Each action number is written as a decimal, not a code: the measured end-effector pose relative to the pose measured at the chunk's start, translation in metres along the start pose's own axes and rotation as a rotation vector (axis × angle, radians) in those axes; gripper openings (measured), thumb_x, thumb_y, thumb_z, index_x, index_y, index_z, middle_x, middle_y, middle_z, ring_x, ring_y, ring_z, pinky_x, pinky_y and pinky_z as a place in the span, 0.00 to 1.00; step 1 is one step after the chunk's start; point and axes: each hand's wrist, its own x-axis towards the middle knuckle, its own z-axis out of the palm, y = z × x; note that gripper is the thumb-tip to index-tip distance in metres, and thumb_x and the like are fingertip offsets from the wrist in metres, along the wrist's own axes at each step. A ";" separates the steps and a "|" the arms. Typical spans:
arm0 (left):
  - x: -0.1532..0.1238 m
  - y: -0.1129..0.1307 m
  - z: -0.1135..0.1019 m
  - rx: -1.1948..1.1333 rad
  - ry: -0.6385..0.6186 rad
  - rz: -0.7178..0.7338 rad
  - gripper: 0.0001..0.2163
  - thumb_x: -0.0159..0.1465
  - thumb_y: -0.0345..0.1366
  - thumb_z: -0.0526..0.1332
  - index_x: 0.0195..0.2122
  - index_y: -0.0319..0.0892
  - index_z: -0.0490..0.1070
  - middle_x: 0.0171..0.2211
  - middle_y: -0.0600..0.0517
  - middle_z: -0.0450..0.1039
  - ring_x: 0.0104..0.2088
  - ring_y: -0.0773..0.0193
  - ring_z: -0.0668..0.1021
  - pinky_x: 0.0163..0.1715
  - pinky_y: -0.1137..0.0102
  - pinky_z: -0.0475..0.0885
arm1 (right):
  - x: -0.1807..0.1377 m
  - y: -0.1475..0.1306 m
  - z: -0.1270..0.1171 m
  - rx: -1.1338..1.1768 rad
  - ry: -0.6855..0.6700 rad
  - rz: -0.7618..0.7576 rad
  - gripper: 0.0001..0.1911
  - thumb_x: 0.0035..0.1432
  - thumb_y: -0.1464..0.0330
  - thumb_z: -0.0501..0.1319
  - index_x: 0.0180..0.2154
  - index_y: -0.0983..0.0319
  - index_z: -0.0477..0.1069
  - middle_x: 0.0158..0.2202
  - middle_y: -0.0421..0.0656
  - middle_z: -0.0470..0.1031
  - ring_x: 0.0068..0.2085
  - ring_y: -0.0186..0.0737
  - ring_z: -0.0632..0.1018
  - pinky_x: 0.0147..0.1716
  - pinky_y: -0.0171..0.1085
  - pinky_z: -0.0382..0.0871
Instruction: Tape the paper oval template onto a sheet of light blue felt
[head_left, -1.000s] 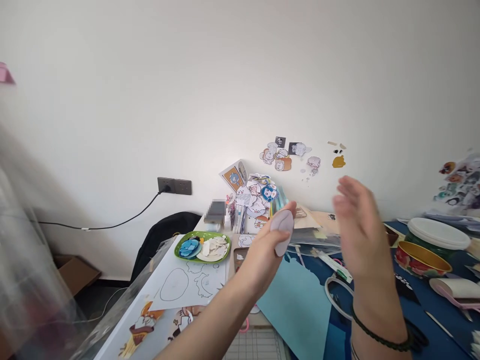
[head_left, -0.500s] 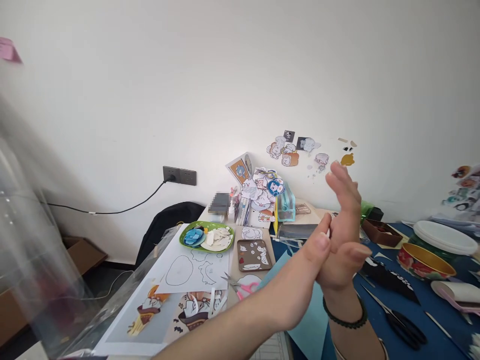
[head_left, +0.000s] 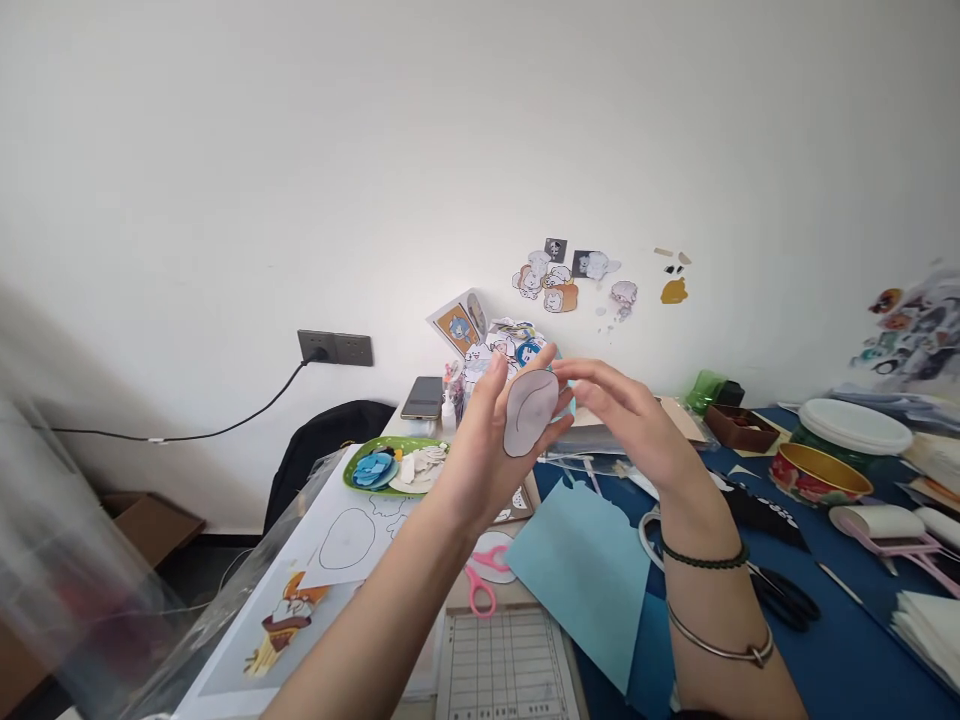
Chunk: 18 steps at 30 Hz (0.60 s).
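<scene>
A small white oval paper cutout with a dark outline and one curved line lies against the palm of my left hand. That hand is raised, thumb up, its fingers behind and beside the cutout. My right hand reaches in from the right with its fingers stretched out. Its fingertips are close to the cutout's right edge; whether they touch it I cannot tell. Below the hands lie a light blue paper sheet and pink-handled scissors, their blades hidden by my left arm.
A green tray of blue and white paper pieces stands on the left. A phone lies behind it. On the right are black-handled scissors, a red-and-gold tin and a white-lidded tub. Paper cutouts stick to the wall.
My hands were pressed together, palm to palm, farther right. They have come apart and moved left in view, exposing the paper cutout in my left palm. The view has shifted slightly right.
</scene>
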 end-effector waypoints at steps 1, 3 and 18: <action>0.001 -0.001 -0.001 -0.002 0.001 -0.004 0.31 0.61 0.57 0.54 0.59 0.41 0.64 0.57 0.46 0.68 0.63 0.48 0.60 0.61 0.57 0.56 | 0.000 -0.001 0.001 0.036 -0.020 0.003 0.13 0.59 0.56 0.58 0.39 0.56 0.73 0.51 0.42 0.72 0.54 0.45 0.71 0.52 0.44 0.64; 0.003 -0.003 -0.003 -0.007 0.002 -0.013 0.30 0.61 0.57 0.54 0.57 0.42 0.66 0.57 0.46 0.68 0.62 0.49 0.61 0.61 0.57 0.56 | 0.000 -0.001 0.002 0.079 -0.008 0.005 0.10 0.55 0.59 0.62 0.31 0.58 0.73 0.50 0.43 0.72 0.52 0.46 0.72 0.52 0.46 0.65; 0.008 0.016 -0.020 0.001 0.007 0.091 0.27 0.61 0.52 0.52 0.53 0.35 0.69 0.56 0.41 0.69 0.60 0.47 0.64 0.58 0.60 0.58 | -0.015 -0.013 -0.023 0.271 0.135 -0.068 0.10 0.57 0.62 0.60 0.27 0.58 0.65 0.48 0.42 0.73 0.48 0.45 0.74 0.46 0.47 0.70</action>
